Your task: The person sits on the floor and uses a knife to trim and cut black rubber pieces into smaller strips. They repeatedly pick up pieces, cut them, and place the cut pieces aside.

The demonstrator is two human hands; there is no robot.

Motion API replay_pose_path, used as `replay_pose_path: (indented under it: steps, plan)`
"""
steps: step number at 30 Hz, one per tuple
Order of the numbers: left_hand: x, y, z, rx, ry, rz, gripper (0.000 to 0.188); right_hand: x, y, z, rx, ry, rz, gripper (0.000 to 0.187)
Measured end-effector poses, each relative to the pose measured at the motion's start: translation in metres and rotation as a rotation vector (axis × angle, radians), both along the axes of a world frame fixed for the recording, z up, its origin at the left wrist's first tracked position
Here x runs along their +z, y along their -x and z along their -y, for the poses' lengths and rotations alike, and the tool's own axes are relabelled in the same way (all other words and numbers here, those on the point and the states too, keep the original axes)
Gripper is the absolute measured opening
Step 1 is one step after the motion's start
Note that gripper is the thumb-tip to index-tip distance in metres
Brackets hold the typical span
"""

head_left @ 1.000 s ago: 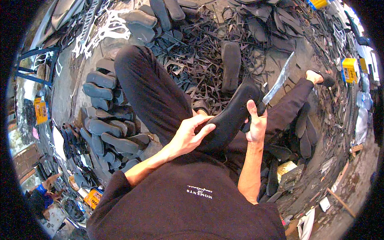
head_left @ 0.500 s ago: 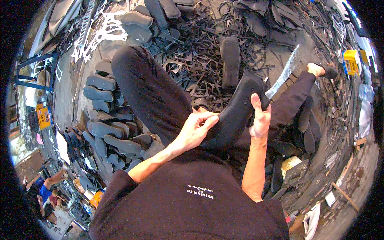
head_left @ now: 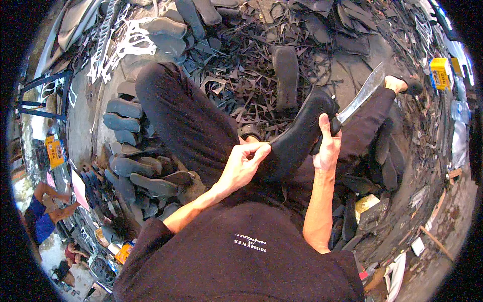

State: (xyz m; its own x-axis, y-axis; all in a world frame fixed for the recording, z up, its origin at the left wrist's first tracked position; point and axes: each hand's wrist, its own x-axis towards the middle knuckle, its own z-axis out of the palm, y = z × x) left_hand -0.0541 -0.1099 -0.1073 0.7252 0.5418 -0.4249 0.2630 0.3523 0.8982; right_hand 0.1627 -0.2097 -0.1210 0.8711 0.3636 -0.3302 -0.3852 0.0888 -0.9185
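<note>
A black shoe sole (head_left: 297, 132) lies slanted over my lap, its far end pointing up and to the right. My left hand (head_left: 241, 163) is closed in a pinch at the sole's left edge, thumb against forefinger. My right hand (head_left: 327, 146) grips the dark handle of a knife (head_left: 363, 94) beside the sole's right edge, thumb raised along it. The long, curved metal blade slants away to the upper right, clear of the sole. My right fingers are partly hidden behind the sole.
Dark offcuts (head_left: 236, 75) cover the floor ahead, with another sole (head_left: 286, 78) on them. Several soles are piled left of my knee (head_left: 156, 83). White cut-out sheets (head_left: 136, 40) lie at the far left. A person in blue (head_left: 43, 226) is at the left edge.
The knife blade has swung slightly to the right and down. Both hands keep their holds on the sole and the knife. At the left, the person in blue has moved.
</note>
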Motion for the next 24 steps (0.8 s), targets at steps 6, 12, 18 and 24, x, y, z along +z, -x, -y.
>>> replay_pose_path:
  steps: [6, 12, 18, 24]
  plan:
    - [0.023, -0.013, -0.015, -0.108, -0.144, -0.169, 0.031, -0.001, 0.002, -0.003, 0.049, 0.022, 0.143, 0.037]
    - [0.026, -0.029, -0.032, -0.147, -0.147, 0.062, 0.035, -0.003, -0.003, 0.004, 0.094, -0.097, -0.111, 0.043]
    - [0.053, -0.041, -0.025, -0.118, -0.346, -0.124, 0.026, 0.006, 0.011, -0.005, 0.100, -0.160, -0.086, 0.053]
    - [0.003, -0.033, -0.040, -0.203, -0.117, -0.002, 0.049, -0.003, 0.007, -0.001, 0.074, -0.092, -0.026, 0.049]
